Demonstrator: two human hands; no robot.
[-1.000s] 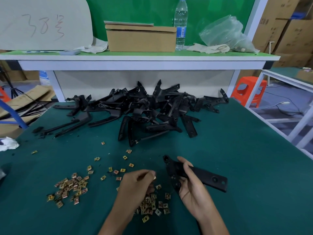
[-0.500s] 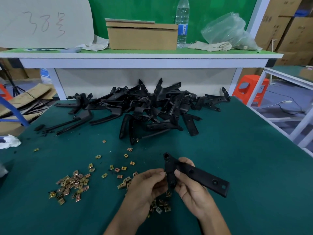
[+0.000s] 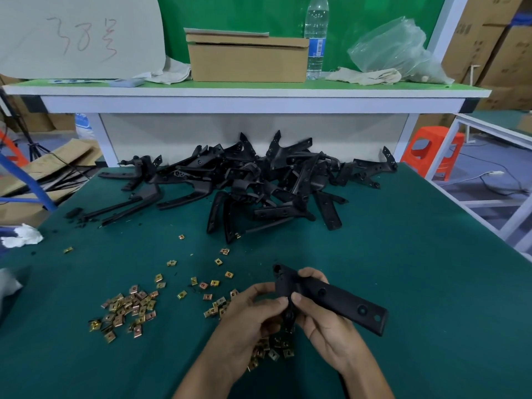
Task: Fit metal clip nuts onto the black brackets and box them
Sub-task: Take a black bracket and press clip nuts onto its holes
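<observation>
- Head view: a black bracket [image 3: 339, 298] is gripped at its bent end by the right hand [image 3: 325, 321], low over the green table [image 3: 417, 269] and close to the person.
- That same end is met by the curled fingers of the left hand [image 3: 247, 315]; whether a clip nut is pinched there cannot be told.
- The fitting step is judged to be in hand; boxing is not yet begun.
- Next, a nut would need to be lined up squarely with the bracket's edge and pushed on.
- Loose clip nuts [image 3: 126, 309] are scattered beside and under the hands, and the bracket pile [image 3: 259, 182] lies beyond.
</observation>
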